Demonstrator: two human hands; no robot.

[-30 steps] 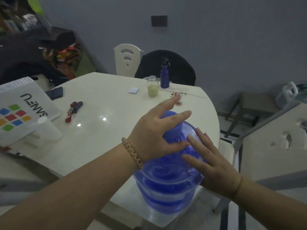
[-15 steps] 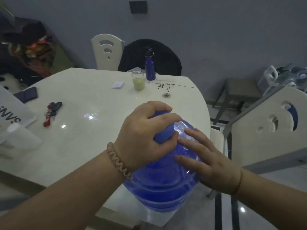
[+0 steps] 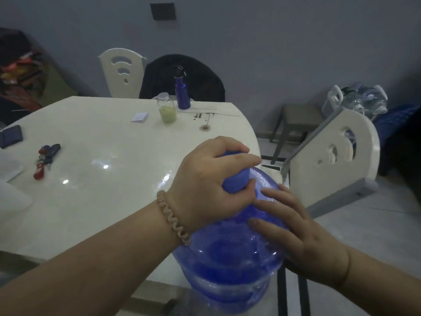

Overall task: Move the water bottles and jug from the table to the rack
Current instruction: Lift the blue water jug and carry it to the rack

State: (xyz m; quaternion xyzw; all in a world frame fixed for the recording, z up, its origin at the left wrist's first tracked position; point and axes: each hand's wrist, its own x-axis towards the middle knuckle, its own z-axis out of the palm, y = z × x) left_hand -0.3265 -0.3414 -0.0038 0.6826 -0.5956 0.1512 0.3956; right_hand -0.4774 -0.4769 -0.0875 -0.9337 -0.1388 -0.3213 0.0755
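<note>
Barely begun, I judge: the jug [image 3: 227, 258] sits at the near right edge of the worktop [image 3: 102, 137], left grip [image 3: 205, 185] curled round its neck, right grip [image 3: 303, 242] flat with straight fingers on its shoulder. The blue bottle [image 3: 181, 94] stands at the far edge, untouched

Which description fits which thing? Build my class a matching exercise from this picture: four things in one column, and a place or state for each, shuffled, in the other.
Things
1. big blue jug
2. small blue bottle
3. glass jar
4. keys

Descriptions
a. lies on the left part of the table
b. stands at the far table edge, before the dark chair
c. gripped at the neck by the left hand
d. holds something pale green

Pairs: 1-c, 2-b, 3-d, 4-a
</note>
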